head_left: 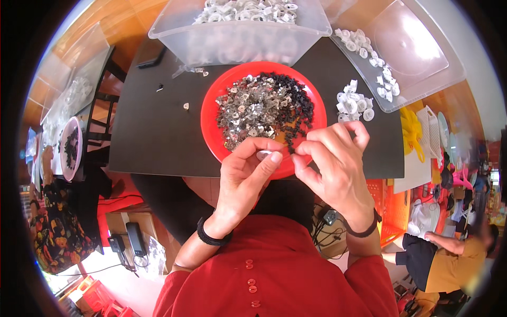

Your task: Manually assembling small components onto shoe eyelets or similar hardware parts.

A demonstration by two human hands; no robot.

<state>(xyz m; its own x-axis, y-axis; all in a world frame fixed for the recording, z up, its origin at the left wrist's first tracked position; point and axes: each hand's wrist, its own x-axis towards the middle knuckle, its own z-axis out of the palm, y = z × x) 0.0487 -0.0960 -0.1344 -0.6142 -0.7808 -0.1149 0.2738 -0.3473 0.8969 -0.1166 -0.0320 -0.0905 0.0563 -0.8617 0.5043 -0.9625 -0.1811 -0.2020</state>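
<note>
Hands at work over a round, smooth red plastic tray point(209, 113) on a matt, dark-topped table point(153, 140). The left hand point(238, 178) grips a small white disc-shaped plastic piece point(263, 155) between thumb and fingers, above the tray's near rim. The right hand point(338, 168) is just beside it, fingers bent and thumb and forefinger brought near each other; whether a part is pinched there cannot be told, though small dark matter shows at the tips.

Within the tray, shiny, flat silver metal pieces point(245, 111) form a loose, jagged heap at left and centre; small, irregular black pieces point(300, 100) are banked along the right side. Beyond the tray stands a translucent, straight-walled plastic bin point(232, 45) containing white ring-like plastic parts point(245, 11). Similar white parts form a small pile point(353, 103) on the table at right, with more along the edge of a shallow, glossy translucent plastic lid point(446, 68). A dark textured band point(211, 238) encircles the left wrist.
</note>
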